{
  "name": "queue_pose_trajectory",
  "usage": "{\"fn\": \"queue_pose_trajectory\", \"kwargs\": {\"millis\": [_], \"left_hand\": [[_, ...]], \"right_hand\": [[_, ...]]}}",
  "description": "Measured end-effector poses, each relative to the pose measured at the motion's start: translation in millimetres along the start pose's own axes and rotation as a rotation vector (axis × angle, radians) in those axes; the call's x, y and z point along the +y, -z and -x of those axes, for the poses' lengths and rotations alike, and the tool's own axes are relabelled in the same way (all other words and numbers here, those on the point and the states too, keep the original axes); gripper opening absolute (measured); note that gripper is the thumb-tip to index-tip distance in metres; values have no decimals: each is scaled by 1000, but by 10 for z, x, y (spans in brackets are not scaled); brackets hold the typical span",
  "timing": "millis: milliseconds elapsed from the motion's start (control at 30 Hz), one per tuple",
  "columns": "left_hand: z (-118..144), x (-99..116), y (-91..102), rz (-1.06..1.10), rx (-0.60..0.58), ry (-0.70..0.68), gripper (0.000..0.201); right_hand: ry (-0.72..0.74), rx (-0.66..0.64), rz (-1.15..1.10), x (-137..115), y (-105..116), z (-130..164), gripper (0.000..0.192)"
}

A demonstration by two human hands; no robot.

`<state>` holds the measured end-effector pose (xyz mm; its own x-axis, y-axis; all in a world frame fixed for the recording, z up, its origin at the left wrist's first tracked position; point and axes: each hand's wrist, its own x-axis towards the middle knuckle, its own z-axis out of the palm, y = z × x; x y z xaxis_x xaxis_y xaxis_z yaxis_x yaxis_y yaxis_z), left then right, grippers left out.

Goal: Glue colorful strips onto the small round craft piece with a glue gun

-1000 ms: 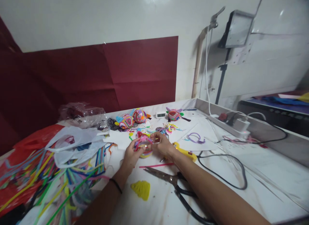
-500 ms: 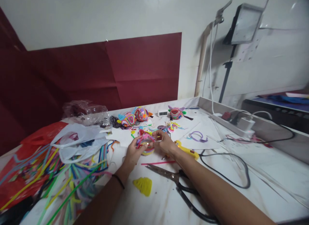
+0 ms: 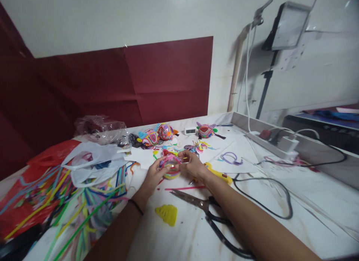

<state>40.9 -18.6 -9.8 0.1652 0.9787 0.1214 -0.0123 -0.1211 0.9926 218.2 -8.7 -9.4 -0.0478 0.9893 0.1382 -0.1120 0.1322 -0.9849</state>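
Together, left hand (image 3: 151, 177) and right hand (image 3: 193, 164) grip pipe-cleaner coil (image 3: 171, 167) — no legible writing.

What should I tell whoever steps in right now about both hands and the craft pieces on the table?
Left hand: gripping the near-left side of the coiled pipe-cleaner piece.
Right hand: pinching its far-right side.
The piece is held just above the table, partly wound.
Scissors lie near the right forearm; yellow glue gun beside the right wrist.
Loose pipe cleaners are heaped to the left.
Three finished coiled figures stand at the back.
A yellow cone piece lies unattached.
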Motion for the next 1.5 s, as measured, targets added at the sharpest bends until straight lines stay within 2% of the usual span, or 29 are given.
{"fn": "queue_pose_trajectory", "kwargs": {"millis": [400, 700, 1000, 1333, 1500], "left_hand": [[-58, -58, 125, -2, -99, -9, 66], [-45, -46, 115, -21, -100, -20, 65], [-100, -134, 192, -18, -90, -37, 48], [-104, -139, 178, 10, -103, -28, 53], [-78, -97, 158, 73, -87, 15, 47]], "right_hand": [[-2, 15, 10, -22, 0, 8, 53], [-4, 21, 13, -14, 0, 3, 53], [-6, 27, 19, -9, 6, 8, 53], [-9, 15, 24, -23, 5, 19, 52], [-1, 22, 42, -14, 13, 8, 50]]}}
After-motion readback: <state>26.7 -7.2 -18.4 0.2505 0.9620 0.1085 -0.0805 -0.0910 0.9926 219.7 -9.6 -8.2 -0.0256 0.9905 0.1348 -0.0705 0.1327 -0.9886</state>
